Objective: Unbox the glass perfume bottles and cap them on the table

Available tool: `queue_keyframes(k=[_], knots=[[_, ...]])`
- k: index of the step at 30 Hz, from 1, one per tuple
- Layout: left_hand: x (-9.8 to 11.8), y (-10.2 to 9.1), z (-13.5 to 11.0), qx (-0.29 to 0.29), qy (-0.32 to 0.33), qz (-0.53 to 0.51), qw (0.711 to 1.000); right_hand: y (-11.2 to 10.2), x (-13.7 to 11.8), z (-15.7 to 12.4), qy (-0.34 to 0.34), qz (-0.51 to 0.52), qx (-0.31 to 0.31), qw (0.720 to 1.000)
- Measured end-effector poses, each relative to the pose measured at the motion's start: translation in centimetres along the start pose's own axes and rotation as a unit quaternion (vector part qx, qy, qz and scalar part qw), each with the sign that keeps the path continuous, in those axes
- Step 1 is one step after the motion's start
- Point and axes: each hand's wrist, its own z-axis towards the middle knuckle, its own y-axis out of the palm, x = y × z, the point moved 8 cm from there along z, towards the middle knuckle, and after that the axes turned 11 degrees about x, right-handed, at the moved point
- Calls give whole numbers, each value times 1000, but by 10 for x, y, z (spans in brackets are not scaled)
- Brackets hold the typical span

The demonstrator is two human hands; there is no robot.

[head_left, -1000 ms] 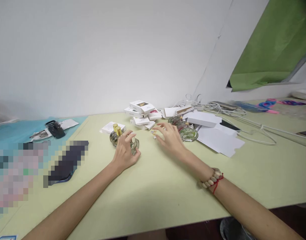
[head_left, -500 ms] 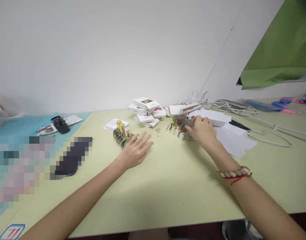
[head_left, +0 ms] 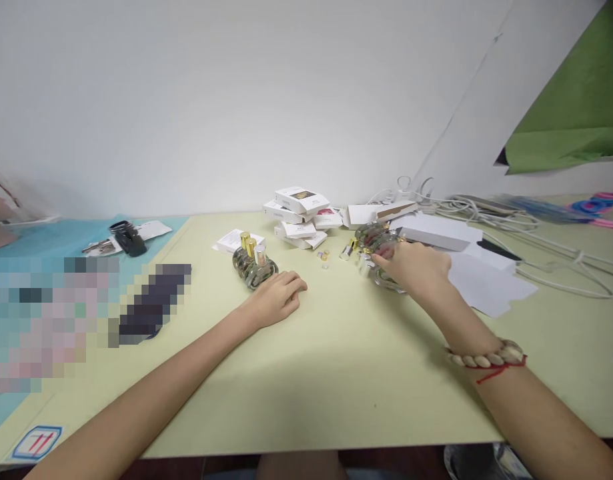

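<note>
My left hand [head_left: 279, 299] lies on the table with its fingers loosely bent, holding nothing. Just beyond it, a short row of round, grey-green glassy bottles [head_left: 247, 269] carries two gold caps [head_left: 251, 247] and one silver cap [head_left: 259, 254]. On the right, my right hand [head_left: 419, 267] is closed at a second cluster of similar bottles [head_left: 370, 235], with the thumb against one of them; its other fingers are largely hidden behind the hand. Between the two groups lie several tiny gold and clear pieces [head_left: 323, 256] and a loose metallic cap [head_left: 346, 252].
White printed boxes [head_left: 302, 200] are piled near the wall, with opened white cartons [head_left: 441, 231] to their right. White cables [head_left: 581, 259] loop across the right side. A dark jar [head_left: 127, 239] stands on the blue cloth [head_left: 86, 230] at left, near a dark pixelated item [head_left: 156, 300].
My left hand's spread fingers have bent and come down onto the table beside the left row. My right hand stays at the right cluster, turned slightly. The camera view has shifted a little.
</note>
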Motion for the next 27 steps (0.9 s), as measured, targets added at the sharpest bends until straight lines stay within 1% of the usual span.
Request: queue_keyframes(k=[5,8,11,13,15,17,19,20,22,25,27], knots=[[-1,1,0,3,0,-5,1000,-15,-17,-8,-43,53,12,998],[0,1,0,2,-5,-17,1000,-21,-32,-16,-80,91,25,992],[1,-5,0,11,-25,-41,999,-26,-56,-28,-143,155,63,976],[2,-9,0,15,-40,-63,997,-27,-74,-40,-192,224,73,953],[3,-12,0,14,-51,-83,995,-25,-91,-53,-244,312,52,917],[2,-15,-1,19,-68,-98,993,-22,-105,-65,-287,390,20,875],[-2,-17,-1,29,-93,-107,989,-20,-113,-73,-316,445,-12,838],[-4,-17,-2,34,-104,-109,988,-18,-114,-74,-320,462,-27,827],[-7,-18,-2,45,-113,-110,986,-11,-114,-72,-311,481,-62,817],[-6,-21,-2,71,-100,-107,987,0,-110,-65,-267,502,-107,815],[-4,-22,-2,79,-86,-108,987,5,-109,-62,-242,530,-139,801]])
